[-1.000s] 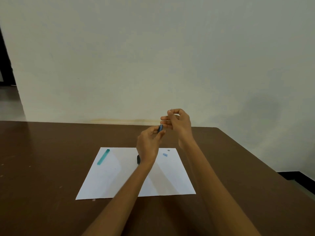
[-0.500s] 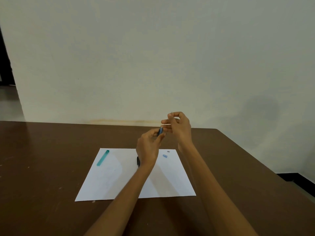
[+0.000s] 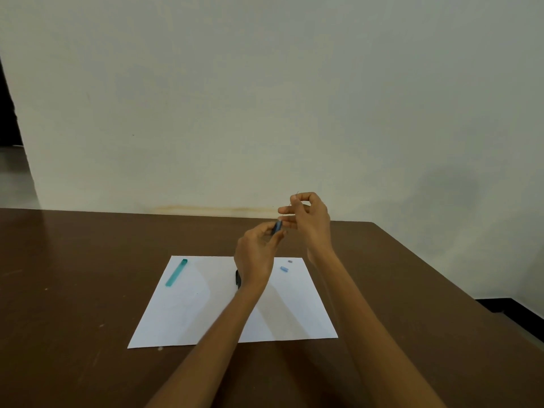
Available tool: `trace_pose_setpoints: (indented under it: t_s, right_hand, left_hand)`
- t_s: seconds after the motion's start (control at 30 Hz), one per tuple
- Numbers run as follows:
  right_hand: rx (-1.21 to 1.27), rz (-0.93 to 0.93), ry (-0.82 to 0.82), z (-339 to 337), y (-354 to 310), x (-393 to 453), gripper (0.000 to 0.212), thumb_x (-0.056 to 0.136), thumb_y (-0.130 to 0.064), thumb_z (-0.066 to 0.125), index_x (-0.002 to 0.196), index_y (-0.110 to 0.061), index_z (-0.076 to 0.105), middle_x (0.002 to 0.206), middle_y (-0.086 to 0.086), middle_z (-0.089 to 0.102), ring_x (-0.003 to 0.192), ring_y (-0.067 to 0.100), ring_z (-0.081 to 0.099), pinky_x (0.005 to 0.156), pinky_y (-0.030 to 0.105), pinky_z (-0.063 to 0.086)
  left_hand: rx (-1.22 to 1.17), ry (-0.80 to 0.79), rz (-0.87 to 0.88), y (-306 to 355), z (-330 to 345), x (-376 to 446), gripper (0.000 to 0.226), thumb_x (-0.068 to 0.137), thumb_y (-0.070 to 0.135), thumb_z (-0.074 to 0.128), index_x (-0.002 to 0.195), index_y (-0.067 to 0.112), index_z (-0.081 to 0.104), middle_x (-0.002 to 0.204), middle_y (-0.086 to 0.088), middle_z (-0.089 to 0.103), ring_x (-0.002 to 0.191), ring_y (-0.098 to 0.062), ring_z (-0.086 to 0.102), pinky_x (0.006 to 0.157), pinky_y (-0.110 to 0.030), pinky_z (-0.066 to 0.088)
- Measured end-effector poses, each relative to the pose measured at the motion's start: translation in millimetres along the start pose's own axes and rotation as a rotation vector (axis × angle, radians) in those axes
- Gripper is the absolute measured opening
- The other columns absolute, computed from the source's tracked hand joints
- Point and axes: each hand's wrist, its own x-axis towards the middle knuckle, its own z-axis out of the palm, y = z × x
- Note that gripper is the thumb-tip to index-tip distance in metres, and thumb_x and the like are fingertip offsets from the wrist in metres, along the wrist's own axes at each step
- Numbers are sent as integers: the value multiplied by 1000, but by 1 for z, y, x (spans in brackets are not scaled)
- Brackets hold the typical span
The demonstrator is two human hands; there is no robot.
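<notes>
Left hand (image 3: 254,256) pinches blue piece (image 3: 277,227), near-upright. Right hand (image 3: 310,220) pinches thin rod (image 3: 290,204) just above, tilted, lower tip toward piece's top.

Two slim bare forearms, left forearm (image 3: 223,328) and right forearm (image 3: 368,313), uncovered up to the wrists. Left grip (image 3: 255,256) and right grip (image 3: 309,223) bare too, fingers slender. Clothing out of frame.

- Sheet of paper (image 3: 206,313): white.
- Table (image 3: 73,275): dark brown.
- Long tube (image 3: 176,272): translucent teal.
- Small piece (image 3: 277,227) between fingers: dark blue.
- Small cap (image 3: 284,269): light blue.
- Wall (image 3: 265,98): off-white.
</notes>
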Motion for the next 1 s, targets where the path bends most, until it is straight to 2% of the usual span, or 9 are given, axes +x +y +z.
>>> trace_pose_setpoints:
  t_s: [0.13, 0.33, 0.43, 0.53, 0.7, 0.83, 0.93, 1.0]
  right_hand:
    - [-37, -2, -16, 0, 2, 1, 9, 97, -26, 52, 96, -17, 56, 76, -1, 72, 74, 15, 72, 66, 24, 59]
    - [-126, -6, -95, -2, 4, 1, 18, 92, -24, 61, 99, -8, 65, 88, 9, 73, 82, 21, 71, 77, 31, 59]
    - [-78, 56, -162, -6, 5, -1, 15, 90, -19, 64, 94, -6, 69, 83, 9, 71, 79, 19, 69, 79, 29, 58]
    - [-59, 106, -252, -10, 5, -2, 17, 89, -15, 65, 95, 0, 70, 77, 7, 69, 70, 14, 66, 72, 21, 58]
    - [-109, 74, -326, -16, 4, -1, 14, 91, -13, 62, 96, -3, 71, 81, 7, 70, 72, 12, 67, 71, 17, 57]
    - [-79, 96, -334, -18, 7, -2, 19, 93, -10, 59, 105, 1, 69, 88, 7, 71, 76, 10, 68, 68, 14, 55]
    - [11, 143, -317, -20, 14, -2, 23, 94, -10, 58, 111, 2, 67, 96, 12, 71, 84, 15, 70, 76, 19, 57]
    - [10, 182, -242, -21, 25, -1, 23, 93, -8, 57, 109, 5, 67, 96, 17, 71, 83, 19, 69, 78, 24, 59]
  left_hand:
    - [-1, 0, -9, -1, 0, 1, 21, 82, 34, 68, 96, 19, 73, 81, 3, 73, 67, -15, 66, 62, -41, 58]
    - [2, -3, -21, -2, -1, 2, 20, 81, 35, 68, 96, 23, 73, 80, 6, 73, 64, -12, 66, 59, -38, 57]
    - [1, -15, -30, -4, -2, 3, 19, 81, 37, 68, 95, 24, 72, 81, 8, 73, 65, -11, 66, 58, -35, 56]
    - [7, -28, -40, -5, -4, 4, 18, 81, 37, 68, 94, 25, 72, 83, 8, 73, 66, -12, 66, 58, -33, 55]
    - [8, -55, -44, -5, -3, 5, 20, 82, 35, 68, 97, 23, 72, 85, 6, 74, 69, -15, 67, 61, -36, 56]
    - [0, -59, -44, -6, -2, 5, 22, 81, 37, 68, 97, 23, 72, 86, 4, 74, 68, -16, 67, 62, -37, 56]
    - [-22, -66, -66, -7, -3, 5, 22, 80, 37, 69, 96, 22, 72, 84, 5, 73, 63, -15, 67, 62, -37, 56]
    - [-31, -69, -88, -7, -4, 6, 22, 80, 39, 68, 93, 22, 72, 81, 6, 73, 57, -11, 66, 61, -36, 56]
